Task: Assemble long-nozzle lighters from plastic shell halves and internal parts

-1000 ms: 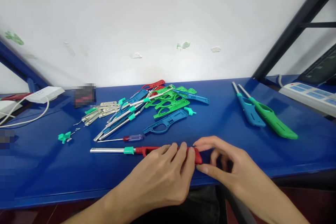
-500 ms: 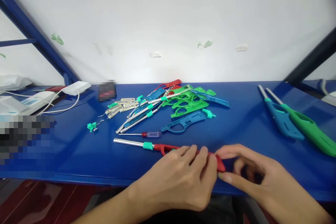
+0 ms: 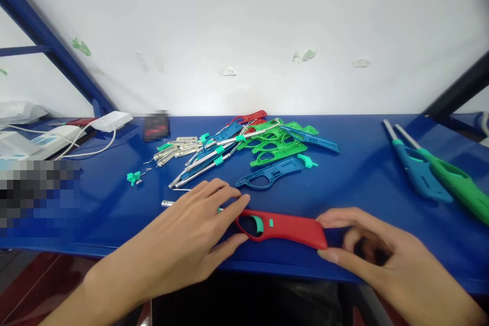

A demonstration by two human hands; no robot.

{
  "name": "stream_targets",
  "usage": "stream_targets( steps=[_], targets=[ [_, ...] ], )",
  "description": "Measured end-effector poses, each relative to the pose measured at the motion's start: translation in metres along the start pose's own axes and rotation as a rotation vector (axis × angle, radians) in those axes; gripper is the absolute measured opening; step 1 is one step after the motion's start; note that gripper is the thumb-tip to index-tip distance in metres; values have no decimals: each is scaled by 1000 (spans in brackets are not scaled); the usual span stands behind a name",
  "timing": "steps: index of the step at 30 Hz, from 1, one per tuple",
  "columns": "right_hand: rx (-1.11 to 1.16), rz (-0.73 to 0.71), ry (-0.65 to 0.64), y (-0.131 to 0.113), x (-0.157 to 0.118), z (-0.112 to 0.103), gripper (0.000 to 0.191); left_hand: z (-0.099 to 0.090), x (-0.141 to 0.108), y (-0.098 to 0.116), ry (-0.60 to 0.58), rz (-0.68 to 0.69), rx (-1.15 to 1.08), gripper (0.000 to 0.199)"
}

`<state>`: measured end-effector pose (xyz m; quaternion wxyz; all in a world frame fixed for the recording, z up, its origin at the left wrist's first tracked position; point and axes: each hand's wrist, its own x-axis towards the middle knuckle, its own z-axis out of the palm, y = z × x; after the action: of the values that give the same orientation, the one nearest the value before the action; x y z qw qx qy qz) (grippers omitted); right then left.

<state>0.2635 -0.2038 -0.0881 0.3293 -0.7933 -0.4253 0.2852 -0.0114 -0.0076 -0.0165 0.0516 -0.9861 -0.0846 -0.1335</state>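
Observation:
A red lighter [image 3: 294,229] with a green trigger lies near the front edge of the blue table, its metal tube pointing left. My left hand [image 3: 198,229] grips its trigger-guard end between thumb and fingers, covering most of the tube. At the butt end, my right hand [image 3: 367,244] pinches the red handle with thumb and forefinger. Just behind sits an open blue handle half [image 3: 271,174] beside a small green piece [image 3: 307,161]. Only the shaft tip of a screwdriver [image 3: 181,190] shows behind my left hand.
Green handle halves [image 3: 282,153], metal tubes [image 3: 206,165] and small metal parts [image 3: 178,150] are heaped at the back centre. A blue lighter [image 3: 420,173] and a green lighter [image 3: 454,178] lie at right. A white power strip [image 3: 112,121] with cables is at left.
My left hand has slid left from the handle to the trigger-guard end, uncovering the red handle and hiding the screwdriver's grip. My right hand stays at the butt end.

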Motion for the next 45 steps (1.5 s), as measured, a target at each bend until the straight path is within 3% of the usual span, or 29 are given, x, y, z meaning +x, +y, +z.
stream_targets(
  steps=[4, 8, 13, 24, 31, 38, 42, 45],
  targets=[
    [-24, -12, 22, 0, 2, -1, 50, -6, 11, 2, -48, 204, 154, 28],
    [-32, -40, 43, -6, 3, 1, 51, -6, 15, 8, -29, 295, 334, 33],
    [93, -72, 192, -17, -1, 7, 48, 5, 8, 8, -60, 377, 411, 43],
    [-64, -209, 106, -10, 3, 0, 43, 11, 12, 6, 5, 379, 332, 41],
    [-18, -81, 38, -8, 1, 4, 49, 15, 7, 4, 20, 334, 272, 38],
    [-25, -155, 177, -25, -3, 4, 48, 18, 2, 4, 69, 302, 251, 35],
    [-64, -148, 140, -25, -4, 8, 50, 18, 2, 4, 99, 301, 237, 38],
    [-119, -163, 230, -27, -3, 15, 52, 18, 2, 4, 157, 303, 237, 40]
  ],
)
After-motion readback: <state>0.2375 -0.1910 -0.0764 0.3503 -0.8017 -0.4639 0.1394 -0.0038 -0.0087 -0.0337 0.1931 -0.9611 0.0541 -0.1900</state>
